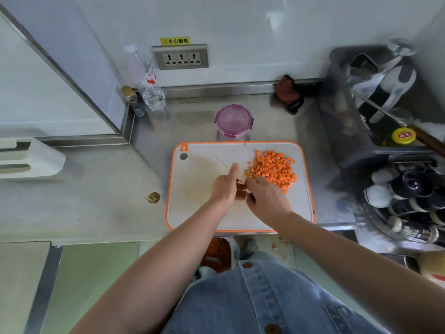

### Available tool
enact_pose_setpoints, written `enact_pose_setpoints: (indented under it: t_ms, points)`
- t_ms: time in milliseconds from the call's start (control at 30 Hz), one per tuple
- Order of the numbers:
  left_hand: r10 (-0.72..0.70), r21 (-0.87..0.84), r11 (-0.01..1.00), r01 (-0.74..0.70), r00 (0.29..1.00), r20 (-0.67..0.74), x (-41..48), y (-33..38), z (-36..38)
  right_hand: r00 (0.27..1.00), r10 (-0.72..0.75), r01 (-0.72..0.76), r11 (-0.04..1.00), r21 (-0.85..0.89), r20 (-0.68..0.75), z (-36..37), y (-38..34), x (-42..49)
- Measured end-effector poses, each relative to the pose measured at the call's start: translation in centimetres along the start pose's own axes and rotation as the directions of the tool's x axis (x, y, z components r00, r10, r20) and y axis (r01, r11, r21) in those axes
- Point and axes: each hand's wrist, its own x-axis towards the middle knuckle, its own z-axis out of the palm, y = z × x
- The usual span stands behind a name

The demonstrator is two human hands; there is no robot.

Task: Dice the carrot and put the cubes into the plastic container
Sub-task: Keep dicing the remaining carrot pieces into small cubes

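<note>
Two hands beside carrot cubes [272,168], left hand [224,186] finger outstretched, right hand [265,197] curled, holdings unclear.

Steel counter [96,201]: cutting board [199,213], plastic container [233,121], water bottle [147,80], cloth [287,94].

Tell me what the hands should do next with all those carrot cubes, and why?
Probably unclip the lid of the plastic container first. The carrot cubes sit piled on the cutting board, and the container behind the board is closed, so nothing can go in yet.
</note>
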Motion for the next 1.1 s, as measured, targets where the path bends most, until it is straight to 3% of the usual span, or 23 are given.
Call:
enact_pose_setpoints:
  t_ms: [100, 200, 333, 467, 533, 633, 767, 867, 1000, 1100]
  points:
    - [-0.070, -0.040, 0.997, 0.066, 0.993, -0.099, 0.1, -0.2, -0.1, 0.996, -0.071, 0.073, 0.997, -0.038, 0.053, 0.2, 0.1, -0.2]
    - [-0.116, -0.084, 0.991, 0.104, 0.982, -0.149, 0.4, -0.5, -1.1, 0.985, -0.158, 0.150, 0.982, 0.113, 0.066, 0.1, 0.8, 0.0]
    - [-0.089, -0.097, 0.993, 0.072, 0.978, -0.188, 0.2, -0.3, -2.2, 0.997, -0.072, 0.065, 0.951, 0.303, 0.012, -0.1, 2.0, 0.7]
    - [-0.077, -0.071, 0.995, 0.064, 0.975, -0.206, 0.1, -0.4, -3.0, 0.966, -0.146, 0.067, 0.938, 0.340, 0.215, 0.8, 1.4, 0.9]
    - [-0.068, -0.067, 0.996, 0.055, 0.977, -0.204, 0.2, -0.5, -3.2, 0.959, -0.100, 0.012, 0.948, 0.318, 0.263, 1.3, 1.2, 1.3]
    - [-0.057, -0.033, 0.998, 0.052, 0.978, -0.199, -0.1, -0.3, -3.3, 0.966, 0.059, -0.133, 0.948, 0.289, 0.251, 1.5, 1.6, 1.8]
    - [-0.048, -0.055, 0.998, 0.038, 0.980, -0.195, 0.0, -0.2, -3.4, 0.971, -0.063, -0.001, 0.963, 0.270, 0.231, 1.4, 1.2, 1.9]
    - [-0.030, -0.036, 0.999, 0.023, 0.980, -0.195, 0.0, -0.1, -3.3, 0.969, 0.083, -0.134, 0.967, 0.217, 0.232, 1.1, 0.7, 2.2]
    - [-0.031, -0.041, 0.999, 0.023, 0.979, -0.204, 0.5, 0.0, -3.5, 0.975, -0.056, 0.016, 0.982, 0.186, 0.214, 0.7, 0.2, 1.9]
    - [-0.036, -0.008, 0.999, 0.035, 0.973, -0.228, 1.0, -0.3, -3.7, 0.993, 0.118, -0.122, 0.975, 0.187, 0.030, -0.1, -0.4, 2.0]
